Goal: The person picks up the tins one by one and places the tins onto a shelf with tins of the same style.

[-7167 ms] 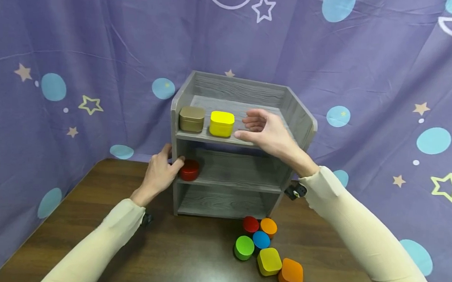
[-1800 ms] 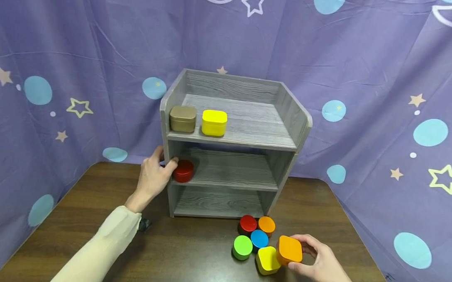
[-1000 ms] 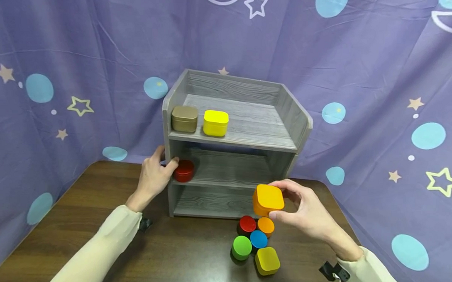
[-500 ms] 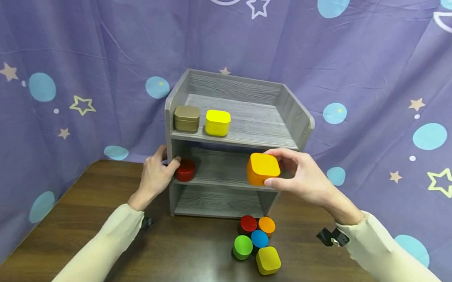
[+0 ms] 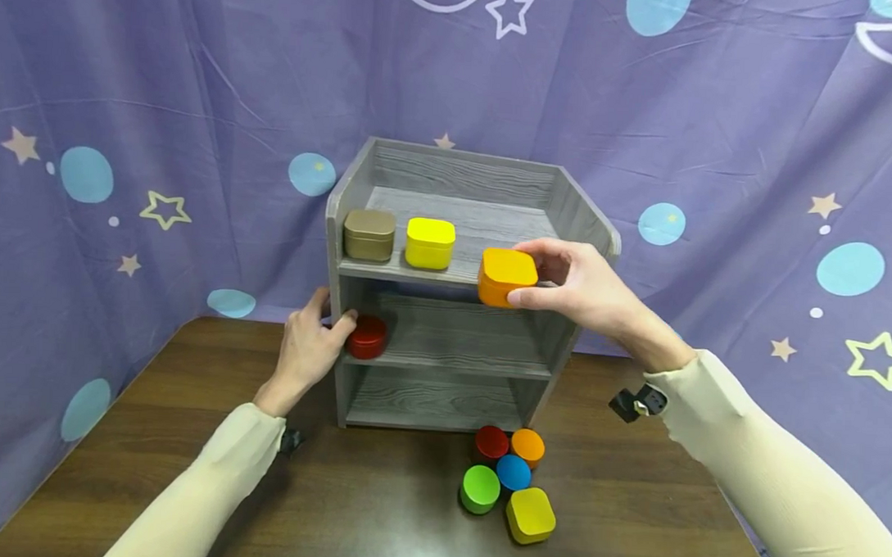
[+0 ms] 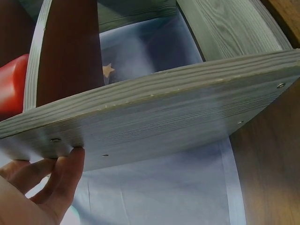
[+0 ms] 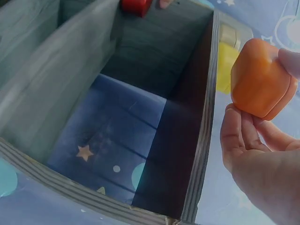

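My right hand (image 5: pixel 586 285) grips an orange rounded-square tin (image 5: pixel 507 278) between thumb and fingers, in front of the top board's edge of a grey wooden shelf (image 5: pixel 443 362). The right wrist view shows the orange tin (image 7: pixel 260 78) with fingertips along its lower side. My left hand (image 5: pixel 309 347) holds the shelf's left side panel, thumb over the front edge and fingertips on the outer face (image 6: pixel 140 136). Next to that thumb, a round red tin (image 5: pixel 368 337) sits on the middle level. On the top level stand a bronze tin (image 5: pixel 370 235) and a yellow tin (image 5: pixel 429 243), side by side.
On the wooden table (image 5: pixel 379 506), before the shelf's right front, stand round tins in red (image 5: pixel 491 444), orange (image 5: pixel 528 448), blue (image 5: pixel 514 473) and green (image 5: pixel 480 489). A square yellow tin (image 5: pixel 531 515) is nearest. A purple patterned curtain (image 5: pixel 224 99) hangs behind.
My right hand left the top shelf, took the square orange tin from the table and lifted it up and leftward to the top level's edge. The left hand kept its hold on the side panel.
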Demonstrator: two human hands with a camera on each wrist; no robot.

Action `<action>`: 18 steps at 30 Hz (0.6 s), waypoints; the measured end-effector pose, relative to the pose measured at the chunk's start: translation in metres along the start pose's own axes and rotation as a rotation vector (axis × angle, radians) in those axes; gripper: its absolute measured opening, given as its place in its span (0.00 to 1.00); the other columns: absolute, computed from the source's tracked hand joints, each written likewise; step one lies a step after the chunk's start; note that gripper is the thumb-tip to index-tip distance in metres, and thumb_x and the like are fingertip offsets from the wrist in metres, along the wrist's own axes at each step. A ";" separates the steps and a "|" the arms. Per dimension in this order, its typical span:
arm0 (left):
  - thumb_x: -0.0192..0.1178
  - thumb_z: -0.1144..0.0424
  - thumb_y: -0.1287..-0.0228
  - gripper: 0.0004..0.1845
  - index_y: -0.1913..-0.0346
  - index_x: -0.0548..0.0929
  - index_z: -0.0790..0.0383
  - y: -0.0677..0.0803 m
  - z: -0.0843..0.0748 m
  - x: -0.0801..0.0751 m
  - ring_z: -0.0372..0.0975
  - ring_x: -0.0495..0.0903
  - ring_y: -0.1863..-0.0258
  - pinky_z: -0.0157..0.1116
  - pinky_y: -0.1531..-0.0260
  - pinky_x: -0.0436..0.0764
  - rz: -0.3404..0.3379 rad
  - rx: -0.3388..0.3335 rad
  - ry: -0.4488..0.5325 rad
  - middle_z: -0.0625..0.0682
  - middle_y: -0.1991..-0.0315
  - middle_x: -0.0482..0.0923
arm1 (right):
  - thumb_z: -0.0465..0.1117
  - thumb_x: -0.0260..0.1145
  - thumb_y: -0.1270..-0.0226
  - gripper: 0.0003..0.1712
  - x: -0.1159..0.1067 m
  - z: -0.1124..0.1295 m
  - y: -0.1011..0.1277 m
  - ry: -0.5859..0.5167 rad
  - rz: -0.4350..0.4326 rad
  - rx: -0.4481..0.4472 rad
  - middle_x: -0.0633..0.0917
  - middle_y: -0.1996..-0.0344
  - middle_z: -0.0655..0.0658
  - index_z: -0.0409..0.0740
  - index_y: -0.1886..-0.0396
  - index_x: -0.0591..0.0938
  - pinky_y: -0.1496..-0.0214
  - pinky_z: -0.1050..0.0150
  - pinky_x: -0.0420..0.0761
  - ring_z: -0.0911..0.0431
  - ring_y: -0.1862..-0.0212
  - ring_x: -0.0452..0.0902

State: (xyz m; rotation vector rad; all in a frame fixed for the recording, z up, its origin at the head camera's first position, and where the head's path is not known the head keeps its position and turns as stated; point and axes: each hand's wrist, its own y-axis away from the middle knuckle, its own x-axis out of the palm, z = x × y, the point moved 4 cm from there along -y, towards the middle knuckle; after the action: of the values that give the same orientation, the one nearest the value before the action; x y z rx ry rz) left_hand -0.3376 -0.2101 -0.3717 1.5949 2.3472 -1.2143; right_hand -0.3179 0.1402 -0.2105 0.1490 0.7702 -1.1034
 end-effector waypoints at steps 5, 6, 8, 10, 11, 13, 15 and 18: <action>0.62 0.56 0.29 0.18 0.46 0.82 0.66 0.000 0.000 0.000 0.65 0.90 0.53 0.62 0.53 0.83 0.001 0.003 0.001 0.69 0.53 0.92 | 0.39 0.78 0.35 0.32 -0.002 -0.003 -0.021 -0.004 0.003 0.024 0.90 0.43 0.37 0.39 0.32 0.82 0.44 0.71 0.84 0.56 0.49 0.87; 0.62 0.56 0.29 0.18 0.46 0.82 0.66 0.000 0.001 0.001 0.65 0.90 0.54 0.62 0.54 0.83 0.000 0.003 0.001 0.69 0.54 0.92 | 0.39 0.78 0.35 0.32 -0.002 -0.004 -0.024 0.001 0.003 0.027 0.90 0.43 0.37 0.39 0.31 0.82 0.44 0.71 0.83 0.57 0.49 0.87; 0.63 0.55 0.30 0.17 0.47 0.82 0.65 0.000 0.001 0.001 0.65 0.90 0.55 0.62 0.55 0.83 -0.001 0.004 0.004 0.69 0.54 0.92 | 0.39 0.78 0.35 0.32 -0.002 -0.005 -0.030 0.005 0.001 0.035 0.91 0.44 0.38 0.38 0.32 0.82 0.44 0.71 0.83 0.58 0.50 0.87; 0.64 0.55 0.31 0.17 0.48 0.82 0.65 0.000 0.001 0.001 0.65 0.90 0.55 0.62 0.55 0.83 -0.003 0.007 0.005 0.68 0.55 0.92 | 0.40 0.78 0.35 0.32 -0.002 -0.006 -0.035 0.013 0.000 0.041 0.91 0.44 0.38 0.39 0.32 0.83 0.44 0.71 0.83 0.58 0.49 0.87; 0.64 0.55 0.31 0.17 0.49 0.82 0.65 0.000 0.001 0.001 0.65 0.90 0.56 0.62 0.56 0.82 -0.003 0.007 0.007 0.68 0.55 0.92 | 0.40 0.78 0.35 0.31 -0.001 -0.007 -0.037 0.019 0.001 0.045 0.91 0.44 0.38 0.39 0.32 0.83 0.44 0.71 0.82 0.58 0.50 0.87; 0.64 0.55 0.31 0.17 0.49 0.82 0.65 0.000 0.001 0.001 0.65 0.90 0.56 0.62 0.56 0.82 -0.005 0.006 0.010 0.68 0.55 0.92 | 0.40 0.78 0.35 0.31 0.000 -0.009 -0.042 0.019 0.003 0.060 0.91 0.44 0.39 0.40 0.33 0.83 0.44 0.71 0.82 0.58 0.49 0.87; 0.64 0.55 0.31 0.17 0.49 0.82 0.65 0.000 0.001 0.000 0.65 0.90 0.55 0.62 0.55 0.82 -0.005 0.007 0.011 0.68 0.54 0.92 | 0.40 0.78 0.35 0.31 0.000 -0.011 -0.045 0.020 0.011 0.073 0.91 0.42 0.39 0.41 0.32 0.83 0.44 0.71 0.82 0.58 0.48 0.87; 0.64 0.55 0.30 0.17 0.48 0.82 0.65 0.000 0.001 0.000 0.65 0.90 0.55 0.63 0.55 0.82 -0.004 0.006 0.011 0.68 0.54 0.92 | 0.40 0.78 0.34 0.31 0.001 -0.013 -0.049 0.016 0.017 0.090 0.90 0.41 0.38 0.41 0.32 0.83 0.43 0.70 0.82 0.58 0.47 0.86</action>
State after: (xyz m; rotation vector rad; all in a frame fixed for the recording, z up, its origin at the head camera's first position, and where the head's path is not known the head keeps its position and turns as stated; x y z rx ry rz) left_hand -0.3379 -0.2106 -0.3722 1.6032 2.3566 -1.2176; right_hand -0.3655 0.1228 -0.2083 0.2400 0.7324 -1.1229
